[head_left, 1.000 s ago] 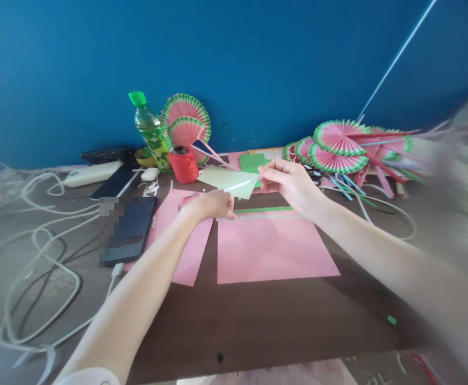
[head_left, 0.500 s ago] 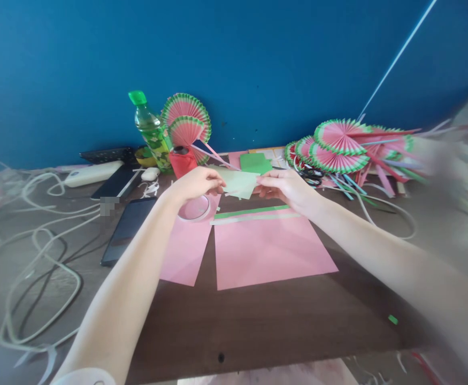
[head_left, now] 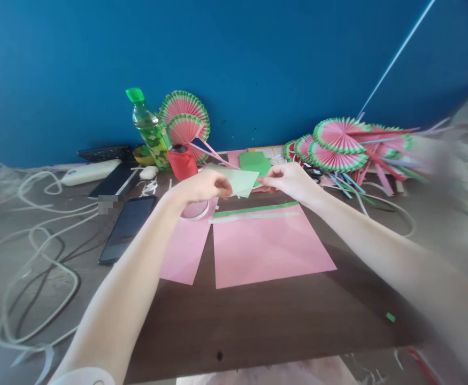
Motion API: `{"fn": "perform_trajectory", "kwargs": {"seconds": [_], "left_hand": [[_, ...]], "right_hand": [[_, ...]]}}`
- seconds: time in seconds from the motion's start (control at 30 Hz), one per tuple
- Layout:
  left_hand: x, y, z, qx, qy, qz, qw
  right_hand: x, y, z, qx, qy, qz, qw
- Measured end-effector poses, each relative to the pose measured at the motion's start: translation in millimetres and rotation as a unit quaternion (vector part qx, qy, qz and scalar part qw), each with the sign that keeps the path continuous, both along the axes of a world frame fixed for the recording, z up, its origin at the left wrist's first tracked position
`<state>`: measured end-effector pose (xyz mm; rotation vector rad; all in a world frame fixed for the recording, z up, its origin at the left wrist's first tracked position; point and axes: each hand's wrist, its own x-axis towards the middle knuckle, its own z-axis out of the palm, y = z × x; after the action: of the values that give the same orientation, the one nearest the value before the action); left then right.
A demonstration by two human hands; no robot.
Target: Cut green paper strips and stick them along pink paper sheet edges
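Observation:
My left hand (head_left: 212, 184) is closed in a pinch over the left part of a pale green paper sheet (head_left: 245, 181). Whatever its fingertips may hold is hidden or too thin to make out. Just beyond the sheet's right corner, my right hand (head_left: 288, 179) has thumb and fingers pressed together; I cannot make out anything between them. Below both hands lies a pink paper sheet (head_left: 269, 248), with a green strip (head_left: 253, 210) and a pale strip (head_left: 258, 217) along its far edge. A tape roll (head_left: 196, 212) rests partly under my left hand on a second pink sheet (head_left: 181, 256).
Behind stand a green-capped bottle (head_left: 151, 128), a red cylindrical object (head_left: 183, 163) and pink-and-green folded paper fans (head_left: 185, 115). More fans (head_left: 340, 141) pile up at right. Darker green paper (head_left: 253, 161) lies behind. A phone (head_left: 128, 230) and white cables (head_left: 53, 256) occupy the left.
My left hand has shifted slightly right over the pale green sheet. My right hand has drawn a little away from its corner. The papers on the table look unmoved.

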<state>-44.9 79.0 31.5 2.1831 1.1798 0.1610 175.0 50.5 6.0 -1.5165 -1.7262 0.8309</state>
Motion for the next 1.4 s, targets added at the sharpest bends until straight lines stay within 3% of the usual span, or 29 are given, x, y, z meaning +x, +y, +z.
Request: {"fn": "perform_trajectory", "kwargs": {"seconds": [0.17, 0.3, 0.4, 0.77, 1.17, 1.4], "left_hand": [[9.5, -6.7, 0.3, -0.003, 0.027, -0.010, 1.000], [20.2, -11.9, -7.4, 0.000, 0.070, -0.026, 0.997], [25.9, -13.0, -15.7, 0.016, 0.092, -0.037, 0.995], [35.8, -19.4, -22.3, 0.042, 0.104, -0.046, 0.993], [40.0, -24.3, -21.1, 0.044, 0.138, -0.045, 0.988], [41.4, -24.8, -21.3, 0.044, 0.152, -0.042, 0.986]], "right_hand": [[3.1, -3.8, 8.8, -0.022, -0.203, 0.048, 0.978], [2.2, -7.7, 13.2, -0.036, -0.356, 0.077, 0.931], [3.4, -8.7, 14.6, -0.065, -0.406, 0.091, 0.907], [10.4, -8.2, 19.2, -0.133, -0.400, 0.178, 0.889], [10.3, -7.9, 15.2, -0.127, -0.442, 0.208, 0.863], [10.0, -6.1, 10.4, -0.133, -0.418, 0.200, 0.876]]}}
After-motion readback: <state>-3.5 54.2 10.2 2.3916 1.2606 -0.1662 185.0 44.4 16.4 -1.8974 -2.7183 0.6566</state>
